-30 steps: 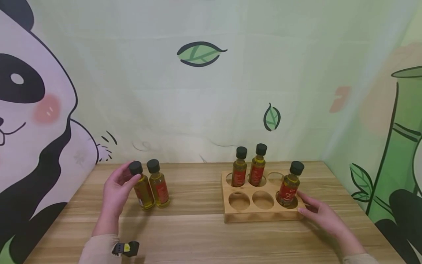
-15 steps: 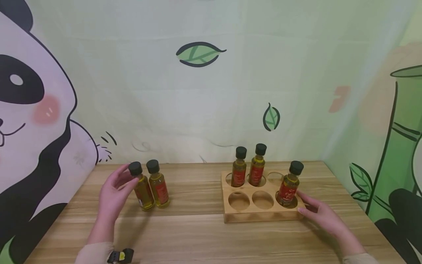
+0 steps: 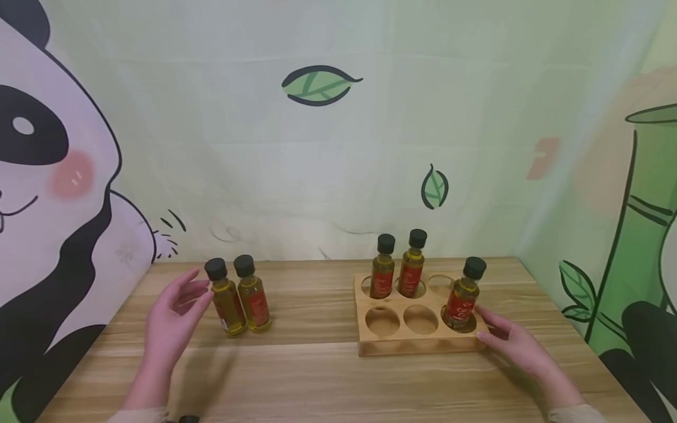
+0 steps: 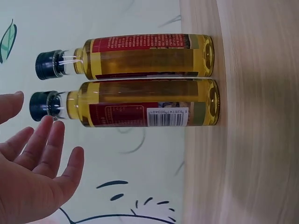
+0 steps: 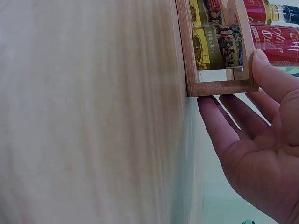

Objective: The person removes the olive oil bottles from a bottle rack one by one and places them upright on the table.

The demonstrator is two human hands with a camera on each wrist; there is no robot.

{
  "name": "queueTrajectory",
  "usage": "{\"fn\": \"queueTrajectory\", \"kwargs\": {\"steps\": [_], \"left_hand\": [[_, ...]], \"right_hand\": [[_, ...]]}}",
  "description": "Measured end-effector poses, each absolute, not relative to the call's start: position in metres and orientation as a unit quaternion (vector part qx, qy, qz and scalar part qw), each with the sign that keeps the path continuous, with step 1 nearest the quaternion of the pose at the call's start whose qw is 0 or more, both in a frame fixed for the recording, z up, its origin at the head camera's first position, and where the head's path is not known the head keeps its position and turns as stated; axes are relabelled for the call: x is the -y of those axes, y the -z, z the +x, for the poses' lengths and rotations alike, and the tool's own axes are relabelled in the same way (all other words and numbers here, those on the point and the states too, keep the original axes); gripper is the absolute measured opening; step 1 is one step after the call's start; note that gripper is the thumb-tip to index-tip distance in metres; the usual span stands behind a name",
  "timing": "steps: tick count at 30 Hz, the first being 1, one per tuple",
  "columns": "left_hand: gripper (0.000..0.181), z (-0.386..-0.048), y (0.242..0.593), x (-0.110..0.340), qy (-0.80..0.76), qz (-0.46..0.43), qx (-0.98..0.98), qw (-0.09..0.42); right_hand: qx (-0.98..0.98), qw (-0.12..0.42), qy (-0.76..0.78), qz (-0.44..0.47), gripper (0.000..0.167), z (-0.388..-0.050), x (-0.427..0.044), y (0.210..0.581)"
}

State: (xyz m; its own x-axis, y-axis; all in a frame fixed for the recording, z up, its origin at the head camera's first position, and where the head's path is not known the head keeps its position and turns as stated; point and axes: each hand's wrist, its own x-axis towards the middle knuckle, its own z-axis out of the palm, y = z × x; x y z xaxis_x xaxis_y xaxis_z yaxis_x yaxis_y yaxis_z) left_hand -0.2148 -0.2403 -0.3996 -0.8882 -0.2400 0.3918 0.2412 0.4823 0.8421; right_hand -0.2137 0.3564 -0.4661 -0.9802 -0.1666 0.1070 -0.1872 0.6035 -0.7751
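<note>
"What's around you?"

"Biggest first: a pale green cloth backdrop (image 3: 349,182) printed with a panda and leaves, then a light wood-grain table (image 3: 296,382)."

"And on it?"

"A low, rectangular, pale wooden rack (image 3: 425,346) with six round holes, off to my right. My right hand (image 3: 518,349) grips its right end, thumb at the front corner, fingers along the side. Three red-labelled oil bottles (image 3: 382,284) stand in it: back left, back middle, front right."

"What has just changed?"

"My left hand (image 3: 170,323). It was around a cap; it has eased off leftward, its fingers now loosely apart and holding nothing. I take that to mean the bottle is released and standing by itself."

"Where is that bottle?"

"The outer red-labelled glass bottle (image 3: 228,308) stands upright on the table, just right of my fingertips; whether one grazes it, I can't tell. The matching inner bottle (image 3: 256,305) is just beyond it. Smallest are their round black caps (image 3: 215,269)."
</note>
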Motion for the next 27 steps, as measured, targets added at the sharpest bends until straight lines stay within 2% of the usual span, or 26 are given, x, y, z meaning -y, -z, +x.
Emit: {"fn": "queueTrajectory", "kwargs": {"steps": [10, 27], "left_hand": [[0.05, -0.202, 0.394, 0.236, 0.482, -0.028, 0.842, 0.239], [0.043, -0.195, 0.412, 0.202, 0.485, -0.122, 0.834, 0.233]], "right_hand": [[0.898, 0.012, -0.429, 0.095, 0.064, -0.215, -0.358, 0.467], [0.886, 0.001, -0.455, 0.09, 0.064, -0.213, -0.355, 0.466]]}}
